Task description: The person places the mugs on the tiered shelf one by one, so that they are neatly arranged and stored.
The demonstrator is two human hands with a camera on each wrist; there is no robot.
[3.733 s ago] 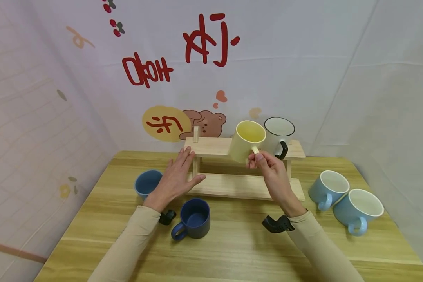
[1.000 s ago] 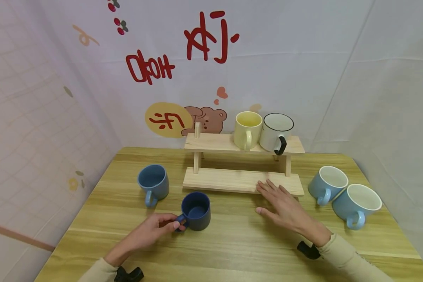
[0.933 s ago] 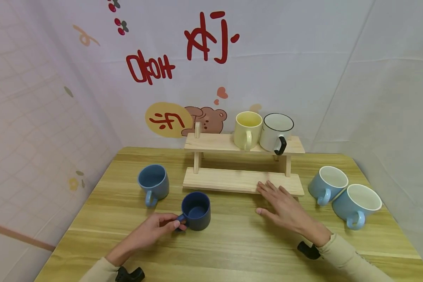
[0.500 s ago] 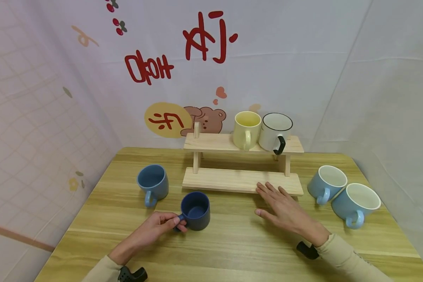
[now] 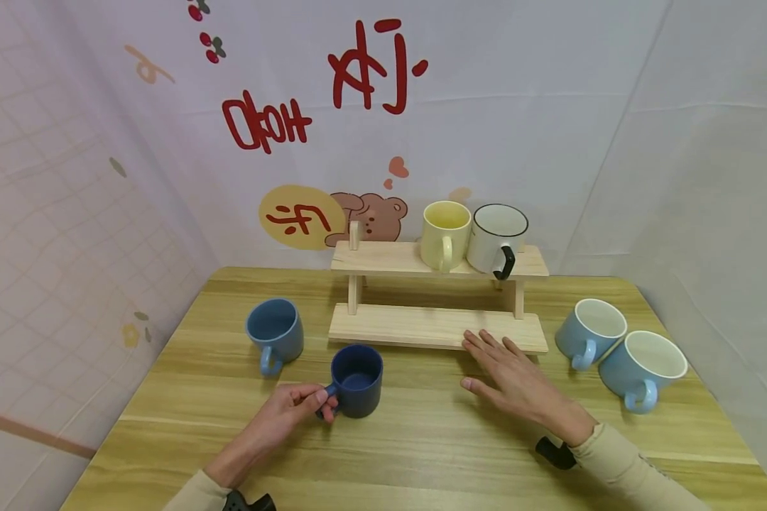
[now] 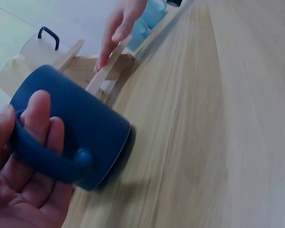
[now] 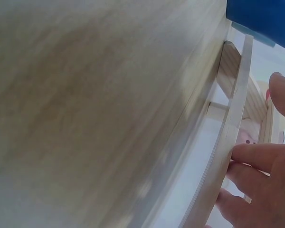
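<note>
My left hand [image 5: 287, 415] holds a dark blue mug [image 5: 361, 394] by its handle, thumb on top. In the left wrist view, fingers pass through the handle of that mug [image 6: 85, 118], its base close over the table. With fingers spread and straight, my right hand [image 5: 511, 380] rests on the front edge of the lower shelf [image 5: 409, 326] of a two-tier wooden rack. A pale yellow mug [image 5: 437, 245] and a white mug [image 5: 486, 245] with black rim and handle stand side by side on the upper shelf [image 5: 380, 259].
Left of the rack, a medium-blue mug [image 5: 284, 341] stands on the wooden table [image 5: 409, 468]. Two light blue mugs with white insides, a nearer one [image 5: 626, 376] and a farther one [image 5: 572, 337], stand at the right. A printed curtain [image 5: 518, 128] hangs behind.
The yellow mug, held by my right hand earlier, now stands on the upper shelf. My right hand moved down to the lower shelf; my left went from the rack's left end to the dark blue mug.
</note>
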